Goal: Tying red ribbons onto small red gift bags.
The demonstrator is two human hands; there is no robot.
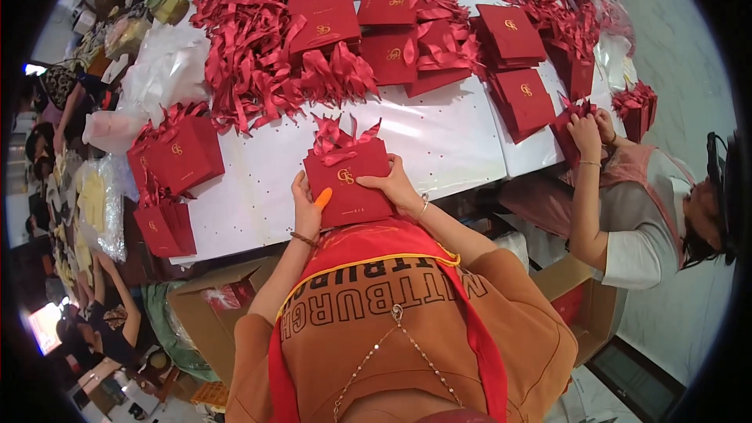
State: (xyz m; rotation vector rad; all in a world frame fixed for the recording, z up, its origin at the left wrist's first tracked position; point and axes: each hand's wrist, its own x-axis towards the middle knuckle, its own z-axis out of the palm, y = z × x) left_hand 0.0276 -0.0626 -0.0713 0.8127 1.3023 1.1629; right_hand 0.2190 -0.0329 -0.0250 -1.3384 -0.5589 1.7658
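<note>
Close in front of my body, at the table's near edge, I hold red paper gift bags [356, 202] with a gold emblem and red ribbon handles bunched at the top. Layered edges suggest a small stack, though I cannot tell how many bags. My left hand [309, 205] grips the left side, an orange cover on its thumb. On the right side my right hand [395, 185] is closed, its thumb pressed flat on the front near the emblem. The fingers behind the bags are mostly hidden.
The white table [439, 137] bears a heap of red ribbons [247, 39], bag stacks [321, 19] and more bags [178, 155] at left. Clear plastic [168, 63] lies back left. A co-worker's hands [587, 129] handle bags at right. Cardboard boxes [205, 319] stand below the table.
</note>
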